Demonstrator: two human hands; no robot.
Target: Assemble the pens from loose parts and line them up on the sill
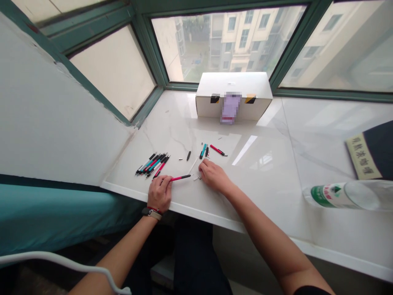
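My left hand is closed round a red pen with a black grip, its tip pointing right. Close by on the sill, my right hand has its fingers curled together beside a thin white refill; whatever they pinch is hidden. Small metal and clear parts lie between the hands. Beyond the right hand are a teal pen barrel, a black pen piece and a red barrel. A black grip sleeve and a small silver piece rest farther left.
Several pens lie piled left of my left hand. A white box with a pixelated purple item in front stands by the window. On the right are a lying plastic bottle and a dark packet. The sill's front edge runs before me.
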